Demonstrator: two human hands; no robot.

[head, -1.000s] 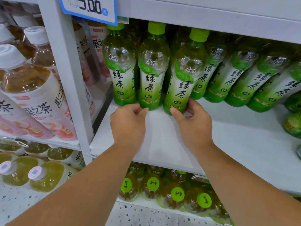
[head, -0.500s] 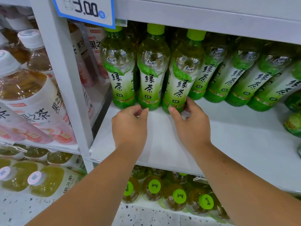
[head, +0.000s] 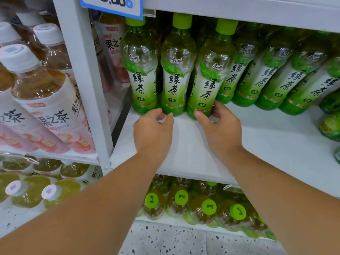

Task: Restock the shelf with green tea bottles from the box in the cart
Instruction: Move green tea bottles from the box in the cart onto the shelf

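Note:
Three green tea bottles with green caps stand upright at the front left of the white shelf (head: pixel 266 144): the left bottle (head: pixel 140 70), the middle bottle (head: pixel 176 70) and the right bottle (head: pixel 209 76). More green tea bottles (head: pixel 272 76) lean in a row behind, to the right. My left hand (head: pixel 152 133) has its fingers curled, pinching the base of the middle bottle. My right hand (head: pixel 220 129) grips the base of the right bottle, thumb in front and fingers behind. Neither the box nor the cart is in view.
A white upright post (head: pixel 86 89) splits the shelving. Left of it stand pink-labelled fruit tea bottles (head: pixel 46 100). A blue price tag (head: pixel 114 4) hangs above. Green-capped bottles (head: pixel 184 203) fill the shelf below. Green packets (head: pixel 331 126) lie at the far right.
Both hands stay at the bases of the front bottles. The right bottle stands a little closer to the middle one. The view has shifted slightly.

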